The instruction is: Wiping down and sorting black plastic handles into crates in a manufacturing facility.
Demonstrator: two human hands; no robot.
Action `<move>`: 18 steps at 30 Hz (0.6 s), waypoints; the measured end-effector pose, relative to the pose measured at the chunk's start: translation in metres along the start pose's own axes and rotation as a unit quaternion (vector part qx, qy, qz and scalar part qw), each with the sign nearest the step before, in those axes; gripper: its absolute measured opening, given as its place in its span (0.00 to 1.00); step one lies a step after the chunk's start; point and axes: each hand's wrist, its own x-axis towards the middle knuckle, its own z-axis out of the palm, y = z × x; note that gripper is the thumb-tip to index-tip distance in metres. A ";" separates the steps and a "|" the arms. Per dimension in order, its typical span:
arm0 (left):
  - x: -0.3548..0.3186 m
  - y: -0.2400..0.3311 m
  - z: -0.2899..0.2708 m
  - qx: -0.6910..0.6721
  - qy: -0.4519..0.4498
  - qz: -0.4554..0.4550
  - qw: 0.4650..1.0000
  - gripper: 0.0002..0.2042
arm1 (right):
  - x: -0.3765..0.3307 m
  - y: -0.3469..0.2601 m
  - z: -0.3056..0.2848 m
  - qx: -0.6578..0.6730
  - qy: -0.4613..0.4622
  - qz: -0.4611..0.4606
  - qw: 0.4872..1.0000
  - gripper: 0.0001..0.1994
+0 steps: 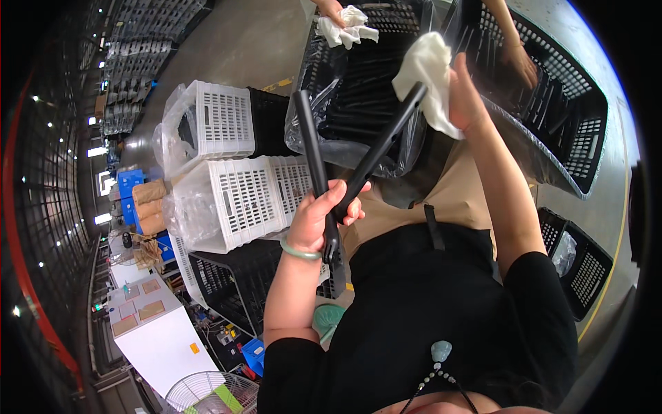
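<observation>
left hand gripping two slim black cylindrical tubes mid-frame, splaying upward in v; one's long axis running up-right toward soft white cloth. right hand sitting nearer that tip, grip unclear.

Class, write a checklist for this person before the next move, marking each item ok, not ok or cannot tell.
1. Left hand gripping both black tubes: ok.
2. Tubes apart along their whole length: not ok, they converge at the grip.
3. White cloth at the upper end of the right-leaning tube: ok.
4. Firm grip of the right hand on the cloth: cannot tell, most fingers hidden.
5. Other hands clear of the held tubes: ok.
</observation>
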 end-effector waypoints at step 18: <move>0.096 -0.025 0.032 0.006 0.086 0.354 0.931 0.22 | -0.061 0.096 0.075 -0.021 0.168 0.076 0.983 0.12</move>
